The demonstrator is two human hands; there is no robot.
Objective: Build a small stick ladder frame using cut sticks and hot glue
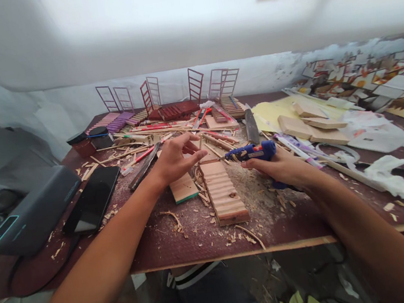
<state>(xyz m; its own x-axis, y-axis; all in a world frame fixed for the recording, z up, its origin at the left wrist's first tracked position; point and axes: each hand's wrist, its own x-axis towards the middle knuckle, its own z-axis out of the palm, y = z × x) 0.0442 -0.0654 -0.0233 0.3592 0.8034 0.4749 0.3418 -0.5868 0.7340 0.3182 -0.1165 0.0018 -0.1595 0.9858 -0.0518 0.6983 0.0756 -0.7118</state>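
Observation:
My right hand [280,165] is wrapped round a blue hot glue gun [251,152]. Its nozzle points left, over the far end of a ridged wooden block [223,189] lying on the table. Across from the nozzle, my left hand [180,157] is closed in a pinch, with a short thin wooden stick [201,143] at its fingertips. Beneath the left wrist lies a flat wood piece with a green edge [184,189]. Wood shavings are scattered about the block.
A black phone [93,200] and a dark box-shaped device [36,211] lie at left. Behind are paint jars [81,144], loose sticks [160,127] and small ladder-like frames [195,84]. Wooden blocks [297,127], plastic and crumpled tissue [388,177] lie at right.

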